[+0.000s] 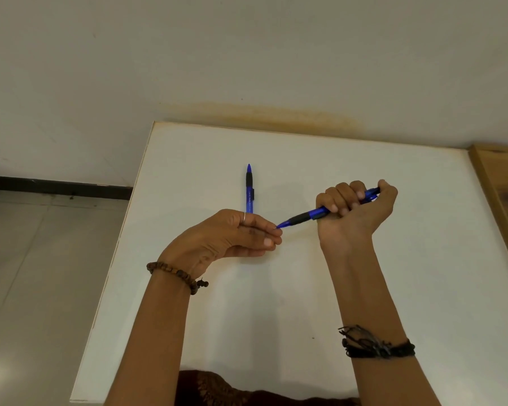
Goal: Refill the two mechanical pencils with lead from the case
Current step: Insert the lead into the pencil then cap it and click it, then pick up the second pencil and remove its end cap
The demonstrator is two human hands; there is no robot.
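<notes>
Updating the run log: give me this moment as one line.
right hand: fist on held pencil | left hand: fingertips pinched at its tip, lead not discernible | second pencil: lying on table | case: not seen

You get soft, even, slightly dim light; faint shadows lie on the table (pixel 305 288) under your forearms. A glare spot shines on the floor (pixel 27 259) at lower left. Wide-angle bending skews the edges.

The left hand (pixel 235 234) hides the lying pencil's (pixel 249 189) lower end; any lead between its fingertips is too small to tell.
</notes>
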